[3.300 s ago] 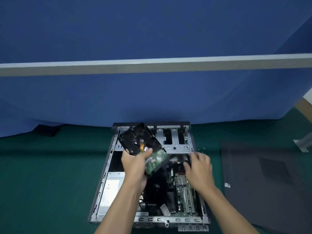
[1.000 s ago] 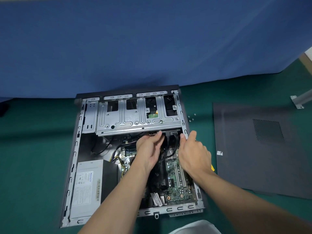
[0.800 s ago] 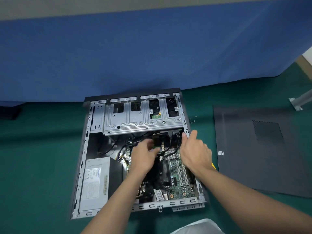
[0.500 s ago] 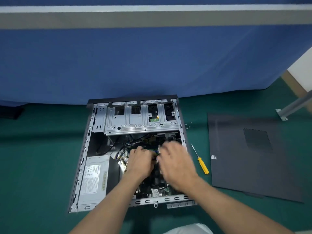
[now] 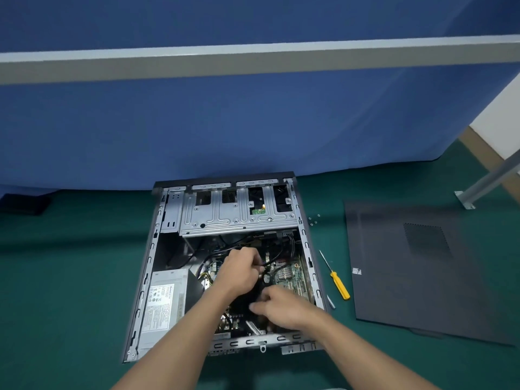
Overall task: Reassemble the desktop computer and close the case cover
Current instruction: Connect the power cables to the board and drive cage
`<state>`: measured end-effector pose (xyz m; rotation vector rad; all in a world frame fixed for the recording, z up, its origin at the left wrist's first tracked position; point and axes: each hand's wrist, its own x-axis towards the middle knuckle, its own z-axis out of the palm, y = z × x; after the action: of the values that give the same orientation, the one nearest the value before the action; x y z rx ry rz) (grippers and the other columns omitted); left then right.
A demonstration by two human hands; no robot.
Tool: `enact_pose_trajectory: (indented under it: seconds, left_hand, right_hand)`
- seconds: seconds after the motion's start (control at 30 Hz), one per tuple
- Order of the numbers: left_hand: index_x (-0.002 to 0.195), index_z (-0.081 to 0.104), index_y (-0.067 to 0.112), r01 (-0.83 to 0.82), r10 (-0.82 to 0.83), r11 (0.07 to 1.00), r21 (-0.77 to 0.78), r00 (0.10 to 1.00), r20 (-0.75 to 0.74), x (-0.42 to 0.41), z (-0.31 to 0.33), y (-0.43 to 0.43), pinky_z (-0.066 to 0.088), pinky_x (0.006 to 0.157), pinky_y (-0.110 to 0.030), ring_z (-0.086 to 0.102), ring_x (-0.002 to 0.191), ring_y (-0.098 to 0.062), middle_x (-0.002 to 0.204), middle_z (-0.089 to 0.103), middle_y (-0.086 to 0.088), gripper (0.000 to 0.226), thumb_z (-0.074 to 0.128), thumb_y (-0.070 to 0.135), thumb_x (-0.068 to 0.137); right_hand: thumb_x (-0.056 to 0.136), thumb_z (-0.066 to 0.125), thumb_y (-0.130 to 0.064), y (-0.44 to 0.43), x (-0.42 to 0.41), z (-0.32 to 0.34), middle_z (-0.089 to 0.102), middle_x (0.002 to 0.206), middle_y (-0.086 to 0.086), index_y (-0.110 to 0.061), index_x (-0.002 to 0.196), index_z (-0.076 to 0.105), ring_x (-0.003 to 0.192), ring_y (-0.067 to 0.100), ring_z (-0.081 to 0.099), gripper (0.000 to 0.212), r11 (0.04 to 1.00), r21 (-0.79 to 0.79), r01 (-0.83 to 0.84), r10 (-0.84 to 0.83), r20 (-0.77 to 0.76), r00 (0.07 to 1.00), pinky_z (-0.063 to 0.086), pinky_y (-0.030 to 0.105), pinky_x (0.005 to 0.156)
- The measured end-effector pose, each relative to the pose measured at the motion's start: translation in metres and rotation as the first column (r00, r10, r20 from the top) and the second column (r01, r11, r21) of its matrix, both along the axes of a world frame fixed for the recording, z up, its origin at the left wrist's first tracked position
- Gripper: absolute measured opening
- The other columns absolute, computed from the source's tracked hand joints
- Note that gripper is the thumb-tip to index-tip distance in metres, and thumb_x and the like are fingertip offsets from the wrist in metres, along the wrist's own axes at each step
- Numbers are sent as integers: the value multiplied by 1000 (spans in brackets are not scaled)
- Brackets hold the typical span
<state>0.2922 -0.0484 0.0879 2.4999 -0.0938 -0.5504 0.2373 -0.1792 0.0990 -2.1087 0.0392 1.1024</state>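
Desktop computer [image 5: 157,266] lies open on the table, under both your hands. Left hand [image 5: 239,274] pinches black cables [image 5: 277,256]; right hand [image 5: 281,308] is curled near them, grip unclear. Cables look limp, the board fragile: hold the plugs. Case cover [image 5: 427,266] and screwdriver [image 5: 339,282] lie right of your right hand, loose screws [image 5: 313,219] beyond.

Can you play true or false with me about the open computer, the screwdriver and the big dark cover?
1. The case cover is already on the computer case. False: it lies flat on the green mat, right of the case.
2. The yellow-handled screwdriver lies between case and cover. True.
3. Both hands are inside the case, left hand among black cables. True.
4. The right hand holds the screwdriver. False: the screwdriver lies untouched.
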Motion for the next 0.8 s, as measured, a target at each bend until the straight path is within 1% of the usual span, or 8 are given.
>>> enact_pose_trajectory:
  seconds: [0.1, 0.23, 0.3, 0.37, 0.47, 0.6, 0.7, 0.8]
  left_hand:
    - [80, 60, 20, 37, -37, 999, -37, 999, -3, 7, 18, 3, 48, 71, -31, 61, 85, -18, 85, 66, 0, 12, 65, 18, 90]
    - [82, 60, 20, 100, -100, 994, 34, 995, 15, 14, 35, -1, 45, 70, -31, 61, 91, -26, 94, 65, -8, 10, 64, 19, 90]
    - [84, 62, 18, 105, -106, 993, 52, 994, 14, 17, 41, -2, 47, 73, -32, 60, 94, -28, 97, 65, -9, 7, 64, 20, 91]
    - [88, 65, 16, 103, -106, 992, 74, 994, 31, 22, 49, -3, 51, 80, -38, 60, 95, -28, 99, 66, -10, 7, 64, 21, 91]
    - [93, 68, 18, 106, -116, 990, 97, 988, 99, 30, 58, -4, 51, 87, -43, 60, 99, -26, 101, 68, -7, 7, 63, 21, 91]
    - [115, 66, 16, -64, 66, 998, -17, 977, 204, 24, 65, 8, 49, 94, -40, 60, 106, -20, 115, 66, 0, 24, 60, 28, 94]
    - [106, 66, 17, -237, 254, 966, -100, 938, 237, 9, 62, 35, 48, 81, -30, 63, 93, -15, 99, 68, 7, 23, 54, 34, 97]
    - [88, 67, 24, -234, 252, 964, -129, 957, 147, -2, 56, 50, 43, 70, -25, 62, 82, -9, 78, 66, 14, 19, 54, 34, 97]
  right_hand:
    - [94, 56, -35, 11, 0, -2, 68, 99, 4, -15, 107, 64, 78, 17, 62, 26, 989, 127, 72, -55, -128, 990, 47, 33, 75]
    - [96, 48, -7, 17, 6, 5, 60, 91, 8, -5, 107, 62, 56, 8, 45, 17, 902, 357, 242, -143, -280, 949, 31, 23, 47]
    - [96, 46, 0, 16, 9, 10, 61, 89, 11, 1, 108, 58, 52, 6, 43, 17, 848, 456, 270, -135, -307, 942, 28, 20, 42]
    - [97, 46, 1, 18, 11, 13, 62, 85, 15, 8, 105, 58, 54, 12, 47, 16, 834, 480, 272, -183, -225, 957, 36, 23, 46]
    - [97, 49, -7, 30, 23, 20, 63, 83, 30, 8, 92, 61, 63, 30, 55, 21, 868, 427, 254, -292, 25, 956, 49, 45, 64]
    - [95, 50, -13, 44, 39, 27, 70, 80, 15, -5, 84, 66, 70, 28, 67, 21, 956, 225, 191, -254, 300, 919, 57, 45, 71]
    - [97, 50, -8, 44, 47, 32, 66, 74, 14, 1, 84, 63, 63, 28, 64, 20, 848, 419, 325, -403, 113, 908, 55, 45, 69]
    - [97, 47, -1, 46, 47, 39, 56, 69, 8, -1, 81, 58, 55, 14, 55, 19, 682, 585, 439, -409, -192, 892, 48, 26, 55]
